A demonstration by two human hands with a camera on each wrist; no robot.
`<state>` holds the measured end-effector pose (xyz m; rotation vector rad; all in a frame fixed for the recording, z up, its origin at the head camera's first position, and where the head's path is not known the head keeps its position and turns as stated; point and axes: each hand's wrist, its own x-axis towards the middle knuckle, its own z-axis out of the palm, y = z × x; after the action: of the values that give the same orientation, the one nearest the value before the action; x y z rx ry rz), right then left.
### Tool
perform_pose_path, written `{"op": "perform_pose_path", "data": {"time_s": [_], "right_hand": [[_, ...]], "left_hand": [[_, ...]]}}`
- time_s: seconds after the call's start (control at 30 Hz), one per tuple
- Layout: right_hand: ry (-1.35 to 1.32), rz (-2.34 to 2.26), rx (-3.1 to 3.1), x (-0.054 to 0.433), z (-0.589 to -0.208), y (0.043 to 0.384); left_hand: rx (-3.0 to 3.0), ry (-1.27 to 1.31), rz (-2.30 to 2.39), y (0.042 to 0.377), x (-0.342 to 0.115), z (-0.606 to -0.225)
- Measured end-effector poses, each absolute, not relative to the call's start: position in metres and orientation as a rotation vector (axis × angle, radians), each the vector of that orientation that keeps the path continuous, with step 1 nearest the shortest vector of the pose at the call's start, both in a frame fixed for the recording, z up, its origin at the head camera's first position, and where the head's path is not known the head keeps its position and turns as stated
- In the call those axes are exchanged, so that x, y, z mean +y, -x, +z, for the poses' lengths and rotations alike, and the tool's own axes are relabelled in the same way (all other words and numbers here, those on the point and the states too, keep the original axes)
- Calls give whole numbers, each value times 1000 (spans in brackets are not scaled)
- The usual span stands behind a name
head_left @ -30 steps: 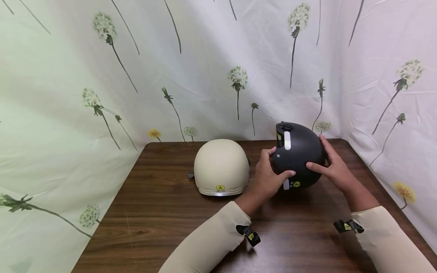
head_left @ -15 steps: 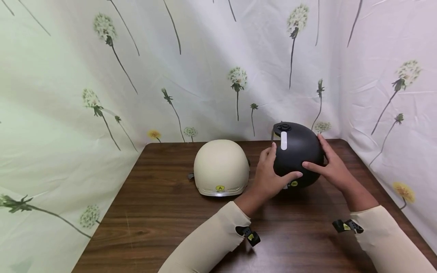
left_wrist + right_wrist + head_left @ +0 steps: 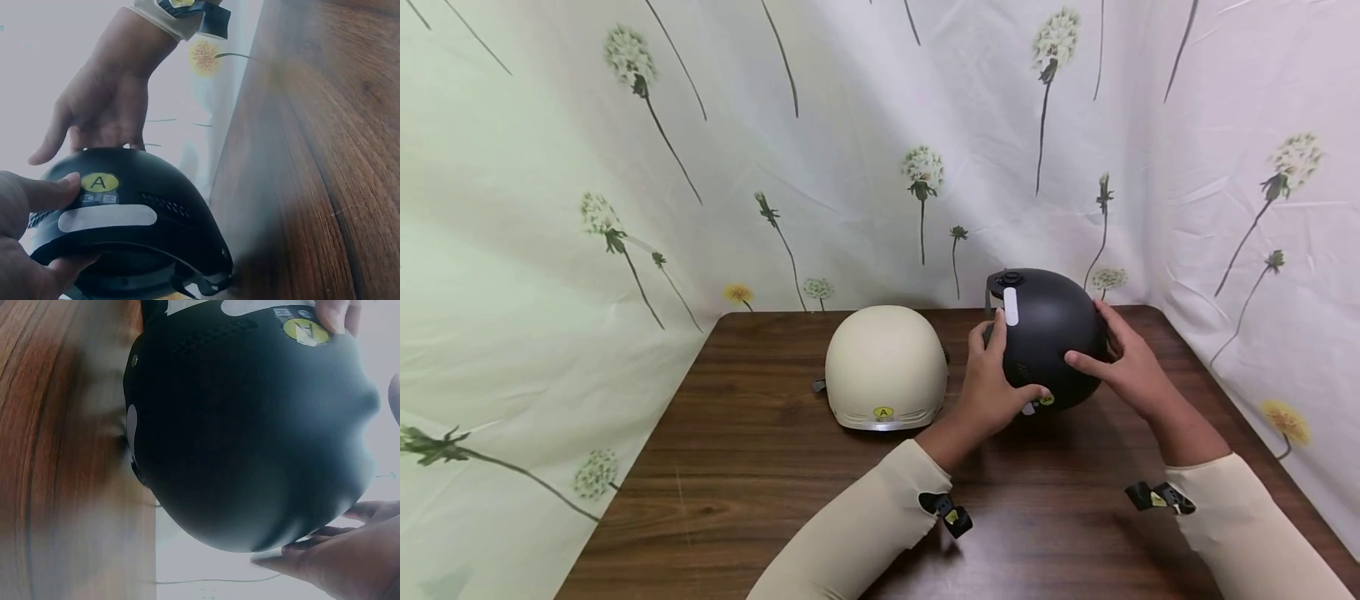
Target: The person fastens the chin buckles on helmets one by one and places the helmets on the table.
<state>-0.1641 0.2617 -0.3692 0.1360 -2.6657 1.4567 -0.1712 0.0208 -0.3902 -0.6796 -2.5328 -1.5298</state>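
Note:
In the head view a black helmet is on the right, its opening turned to the left and its visor edge at the top left. My left hand grips its near rim. The left wrist view shows that thumb on the shell beside a yellow "A" sticker, another finger under the edge. My right hand rests on the dome's right side with fingers spread and fairly straight; the right wrist view shows fingertips along the shell and the thumb apart. A beige helmet sits left of both hands.
The dark wooden table has its far edge just behind the helmets, against a white cloth backdrop printed with dandelions. A grey strap piece sticks out left of the beige helmet. Black wrist straps hang below the sleeves.
The black helmet has turned and shifted left, so its opening shows less and its dome more. My left fingers lie higher along the rim; the right hand has followed slightly. The beige helmet stays put.

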Motion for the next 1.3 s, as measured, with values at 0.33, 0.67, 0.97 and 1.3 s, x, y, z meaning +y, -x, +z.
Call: {"op": "perform_pose_path", "data": {"time_s": [0.33, 0.67, 0.97, 1.3], "right_hand": [[-198, 1459, -2672, 266, -377, 166], [-165, 1541, -2637, 260, -383, 163], [-165, 1586, -2669, 263, -386, 163], [-175, 1589, -2630, 262, -392, 163]], "left_hand": [[-2447, 626, -1460, 174, 16, -398], [-2487, 621, -1236, 179, 9, -394], [-2505, 624, -1327, 182, 4, -387], [-2388, 703, -1163, 206, 11, -424]]}}
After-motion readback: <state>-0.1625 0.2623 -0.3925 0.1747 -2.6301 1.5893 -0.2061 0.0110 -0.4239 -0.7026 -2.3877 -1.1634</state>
